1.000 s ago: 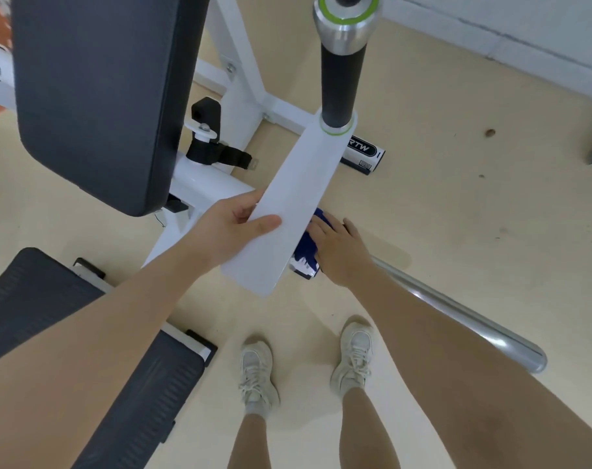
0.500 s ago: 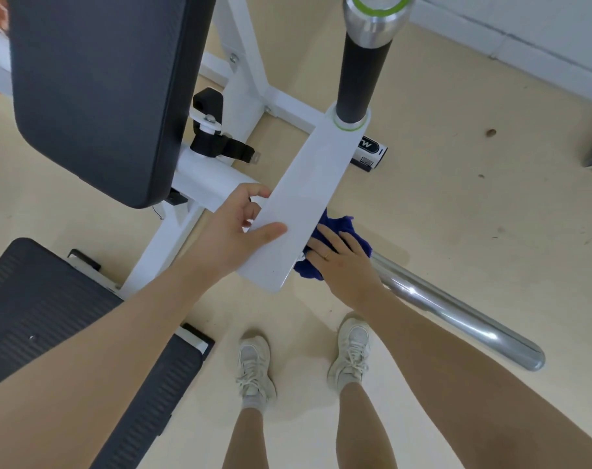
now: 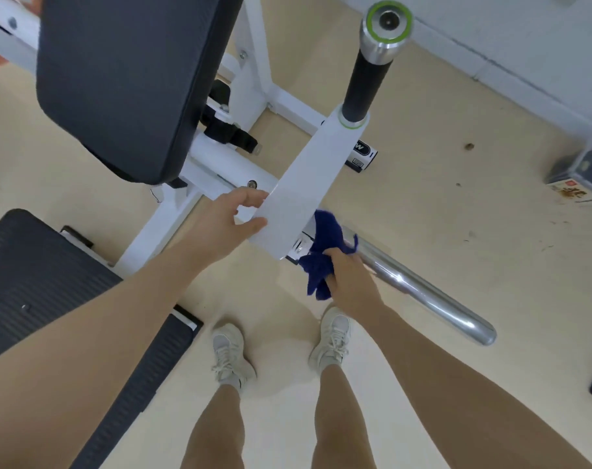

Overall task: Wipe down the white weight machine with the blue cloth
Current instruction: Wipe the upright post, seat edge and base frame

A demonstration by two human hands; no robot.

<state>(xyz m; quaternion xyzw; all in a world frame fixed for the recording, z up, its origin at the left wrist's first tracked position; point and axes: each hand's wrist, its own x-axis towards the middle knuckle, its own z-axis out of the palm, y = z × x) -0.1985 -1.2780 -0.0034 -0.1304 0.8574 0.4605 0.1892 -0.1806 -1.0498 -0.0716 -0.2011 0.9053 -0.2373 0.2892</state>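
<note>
The white weight machine's flat arm (image 3: 308, 184) slants through the middle of the view, ending in a black grip with a chrome cap. My left hand (image 3: 225, 223) holds the arm's left edge, thumb on top and fingers curled underneath. My right hand (image 3: 347, 280) grips the bunched blue cloth (image 3: 323, 255) just right of the arm's lower end, against the root of the chrome bar (image 3: 423, 292). Part of the cloth hangs down below my fingers.
A dark back pad (image 3: 125, 79) fills the upper left and a black seat pad (image 3: 34, 299) lies at lower left. White frame tubes (image 3: 254, 79) run behind the arm. My feet stand on the beige floor below. A small box (image 3: 582, 177) sits at far right.
My right hand has pulled back from under the arm, going from flat on the cloth to gripping it bunched. My left thumb slid toward the arm's edge. The view shifted.
</note>
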